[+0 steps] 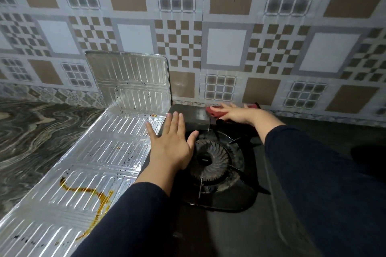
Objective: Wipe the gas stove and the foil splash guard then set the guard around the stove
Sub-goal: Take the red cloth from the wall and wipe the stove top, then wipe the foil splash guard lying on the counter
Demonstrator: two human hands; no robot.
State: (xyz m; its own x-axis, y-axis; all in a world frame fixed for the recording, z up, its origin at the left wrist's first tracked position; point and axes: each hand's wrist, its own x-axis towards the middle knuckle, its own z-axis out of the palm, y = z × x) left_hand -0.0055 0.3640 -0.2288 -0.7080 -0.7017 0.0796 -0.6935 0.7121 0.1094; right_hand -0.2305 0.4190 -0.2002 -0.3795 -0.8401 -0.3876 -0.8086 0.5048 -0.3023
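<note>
A black single-burner gas stove (pixel 217 196) sits on the dark counter, its round burner in the middle. My left hand (pixel 170 146) lies flat with fingers apart on the stove's left edge, beside the burner. My right hand (pixel 234 113) presses a red cloth (pixel 217 111) onto the stove's far back edge near the wall. The foil splash guard (pixel 100 152) lies to the left of the stove, one panel flat on the counter with a brown oily streak and dark spots, its far panel standing against the tiled wall.
A patterned tiled wall (pixel 225 46) runs behind the stove. Grey marbled counter (pixel 31 131) lies left of the foil. Dark counter surface (pixel 325 129) extends to the right of the stove.
</note>
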